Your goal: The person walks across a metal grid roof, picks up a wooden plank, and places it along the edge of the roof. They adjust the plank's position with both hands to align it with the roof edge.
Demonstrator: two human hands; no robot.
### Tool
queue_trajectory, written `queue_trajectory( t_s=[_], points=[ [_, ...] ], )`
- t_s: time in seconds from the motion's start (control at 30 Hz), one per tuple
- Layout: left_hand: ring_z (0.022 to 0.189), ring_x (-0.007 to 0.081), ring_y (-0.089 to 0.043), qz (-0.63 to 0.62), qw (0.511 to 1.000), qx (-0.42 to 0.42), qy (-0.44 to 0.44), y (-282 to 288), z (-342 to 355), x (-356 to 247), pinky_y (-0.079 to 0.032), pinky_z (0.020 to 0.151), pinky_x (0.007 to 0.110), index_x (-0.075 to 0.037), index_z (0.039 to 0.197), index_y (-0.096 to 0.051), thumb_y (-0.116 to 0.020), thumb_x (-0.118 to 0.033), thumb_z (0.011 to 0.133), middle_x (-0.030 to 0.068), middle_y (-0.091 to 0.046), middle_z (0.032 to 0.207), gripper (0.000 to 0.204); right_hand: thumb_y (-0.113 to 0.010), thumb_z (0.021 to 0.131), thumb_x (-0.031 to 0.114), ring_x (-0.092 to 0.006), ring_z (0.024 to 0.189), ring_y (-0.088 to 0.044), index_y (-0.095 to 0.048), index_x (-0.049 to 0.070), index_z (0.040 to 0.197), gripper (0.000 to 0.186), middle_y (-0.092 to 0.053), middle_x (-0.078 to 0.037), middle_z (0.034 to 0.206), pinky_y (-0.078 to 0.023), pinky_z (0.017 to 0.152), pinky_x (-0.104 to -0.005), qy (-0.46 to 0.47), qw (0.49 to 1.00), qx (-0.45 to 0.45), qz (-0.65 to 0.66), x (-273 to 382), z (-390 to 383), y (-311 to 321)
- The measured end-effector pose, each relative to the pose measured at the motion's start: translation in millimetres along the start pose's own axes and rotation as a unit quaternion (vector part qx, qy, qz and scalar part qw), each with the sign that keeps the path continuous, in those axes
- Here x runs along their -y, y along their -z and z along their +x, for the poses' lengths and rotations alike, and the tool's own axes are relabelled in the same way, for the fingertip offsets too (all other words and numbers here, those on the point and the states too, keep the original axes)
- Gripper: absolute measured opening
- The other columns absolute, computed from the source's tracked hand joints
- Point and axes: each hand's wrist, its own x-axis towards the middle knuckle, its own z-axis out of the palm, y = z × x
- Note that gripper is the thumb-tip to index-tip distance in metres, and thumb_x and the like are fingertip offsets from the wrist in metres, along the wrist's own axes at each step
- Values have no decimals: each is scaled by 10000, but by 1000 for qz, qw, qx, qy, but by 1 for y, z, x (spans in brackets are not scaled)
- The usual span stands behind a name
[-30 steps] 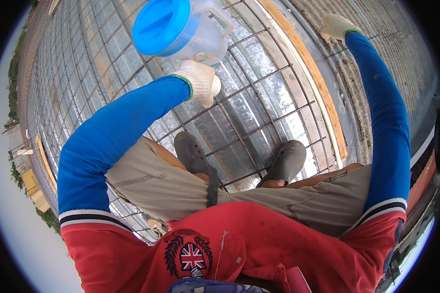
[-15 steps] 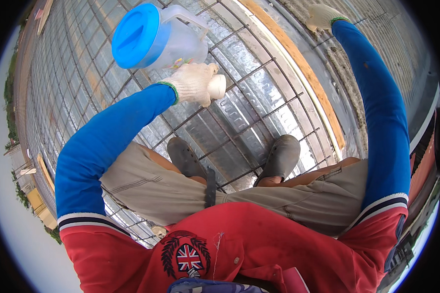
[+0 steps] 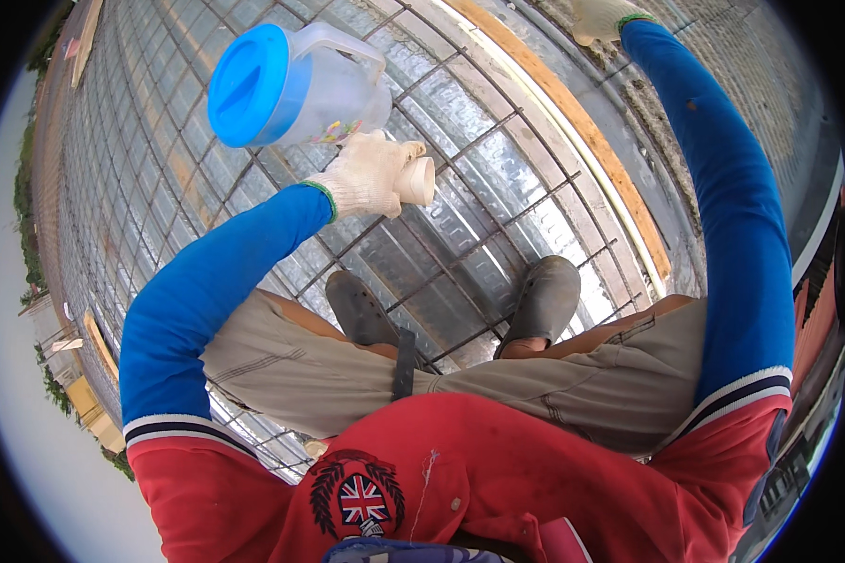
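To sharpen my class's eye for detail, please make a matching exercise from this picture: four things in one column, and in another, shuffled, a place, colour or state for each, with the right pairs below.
Column one
1. Lid
2. Cup
3. Clogs
4. Right hand

Column two
A. Dark grey, worn on the feet
B. At the picture's top edge
C. Bright blue
D. Held in the left hand

Right pairs: 1-C, 2-D, 3-A, 4-B

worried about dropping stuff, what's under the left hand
Beneath the gloved left hand, steel mesh over shiny ribbed metal sheeting shows. Whatever lies directly behind the glove and its white cup-like piece is covered.
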Motion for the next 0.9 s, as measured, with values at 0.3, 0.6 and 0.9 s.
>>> queue_trajectory(
  t_s=[0.3,0.6,0.9],
  points=[
    [1268,376,-641,-222,971,-29,79,-29,-38,28,-534,1094,451,-96,1451,-593,-908,-220,698,176,-695,1279,825,-788,812,354,-397,1039,-766,-831,24,1101,441,-805,-221,1082,-599,884,-517,20,999,-40,-5,18,3,5],
    [1345,259,-614,-387,909,-104,112,-124,-57,64,-486,1148,376,-82,1458,-566,-956,-141,700,102,-626,1426,854,-840,758,336,-396,1077,-762,-829,27,1130,484,-807,-217,1104,-596,897,-511,59,997,-45,-22,75,26,30],
    [1371,315,-620,-342,925,-28,162,-145,-64,98,-474,1181,409,-13,1513,-498,-889,-143,717,212,-638,1436,897,-824,767,317,-397,1055,-764,-833,27,1109,448,-807,-221,1072,-591,884,-517,79,995,-46,-43,93,29,31]
  ],
)
